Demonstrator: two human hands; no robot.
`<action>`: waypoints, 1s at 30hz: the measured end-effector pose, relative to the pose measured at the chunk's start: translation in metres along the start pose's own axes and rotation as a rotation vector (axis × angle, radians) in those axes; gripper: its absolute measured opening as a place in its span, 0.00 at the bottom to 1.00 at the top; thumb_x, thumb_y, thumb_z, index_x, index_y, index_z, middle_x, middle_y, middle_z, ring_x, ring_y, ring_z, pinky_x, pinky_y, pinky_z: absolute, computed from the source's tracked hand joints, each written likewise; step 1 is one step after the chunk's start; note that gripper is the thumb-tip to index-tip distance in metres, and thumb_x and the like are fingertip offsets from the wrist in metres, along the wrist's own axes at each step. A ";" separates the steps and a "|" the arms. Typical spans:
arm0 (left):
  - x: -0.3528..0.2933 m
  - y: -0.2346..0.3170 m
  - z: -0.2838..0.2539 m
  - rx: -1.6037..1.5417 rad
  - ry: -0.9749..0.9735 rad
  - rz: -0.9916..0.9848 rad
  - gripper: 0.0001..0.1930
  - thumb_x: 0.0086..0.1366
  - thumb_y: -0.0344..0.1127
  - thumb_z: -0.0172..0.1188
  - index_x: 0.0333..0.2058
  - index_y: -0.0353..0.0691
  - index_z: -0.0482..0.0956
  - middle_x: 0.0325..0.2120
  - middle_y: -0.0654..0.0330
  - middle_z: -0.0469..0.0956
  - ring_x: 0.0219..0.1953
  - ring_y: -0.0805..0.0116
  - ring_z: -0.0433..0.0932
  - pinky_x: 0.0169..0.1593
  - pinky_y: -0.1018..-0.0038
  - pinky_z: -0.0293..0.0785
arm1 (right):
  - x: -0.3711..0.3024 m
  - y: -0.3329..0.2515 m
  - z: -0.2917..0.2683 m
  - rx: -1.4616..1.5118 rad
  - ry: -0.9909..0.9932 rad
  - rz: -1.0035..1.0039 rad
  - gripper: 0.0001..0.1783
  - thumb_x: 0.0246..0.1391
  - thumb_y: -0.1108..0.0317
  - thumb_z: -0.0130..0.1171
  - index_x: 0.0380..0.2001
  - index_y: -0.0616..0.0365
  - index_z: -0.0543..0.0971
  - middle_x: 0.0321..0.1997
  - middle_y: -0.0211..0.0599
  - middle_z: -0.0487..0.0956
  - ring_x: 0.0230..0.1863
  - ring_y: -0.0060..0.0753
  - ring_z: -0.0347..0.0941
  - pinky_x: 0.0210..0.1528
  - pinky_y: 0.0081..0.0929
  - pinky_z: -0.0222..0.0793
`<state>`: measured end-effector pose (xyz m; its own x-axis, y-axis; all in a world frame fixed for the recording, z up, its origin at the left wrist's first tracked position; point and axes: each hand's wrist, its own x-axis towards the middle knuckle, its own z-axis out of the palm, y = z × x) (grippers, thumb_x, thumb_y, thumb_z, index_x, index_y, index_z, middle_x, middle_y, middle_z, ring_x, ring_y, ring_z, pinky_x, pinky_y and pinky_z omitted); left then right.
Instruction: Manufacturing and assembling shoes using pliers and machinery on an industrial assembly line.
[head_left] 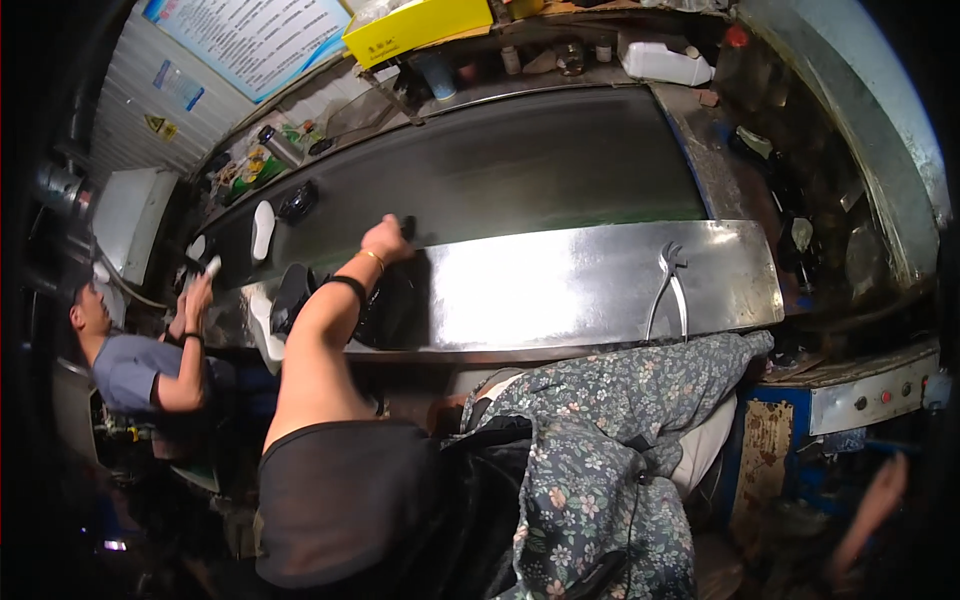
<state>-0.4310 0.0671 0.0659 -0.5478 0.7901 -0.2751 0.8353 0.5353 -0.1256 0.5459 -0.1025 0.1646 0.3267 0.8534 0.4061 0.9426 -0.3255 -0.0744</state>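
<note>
Reach seems the step — left hand (384,240) gripping a dark thing (409,228) by the belt (560,160), needing steady fingers next — but the blurry hand (882,490), maybe the right one, I can't tell.

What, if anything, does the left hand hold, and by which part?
The left hand seems to hold a small dark object; what it is, and which part is gripped, cannot be told.
</note>
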 end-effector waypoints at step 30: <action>-0.259 0.381 0.015 -1.416 -1.532 0.448 0.15 0.70 0.44 0.52 0.38 0.37 0.79 0.31 0.60 0.80 0.31 0.71 0.79 0.36 0.75 0.76 | -0.080 -0.385 0.036 0.676 -0.177 -0.277 0.11 0.53 0.69 0.62 0.39 0.60 0.81 0.36 0.47 0.82 0.36 0.48 0.79 0.40 0.37 0.74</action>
<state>0.0299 0.0625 0.0751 0.6998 0.4807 -0.5284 -0.1263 0.8113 0.5708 0.1597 -0.0309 0.1279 0.0242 0.9390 0.3430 0.8103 0.1825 -0.5569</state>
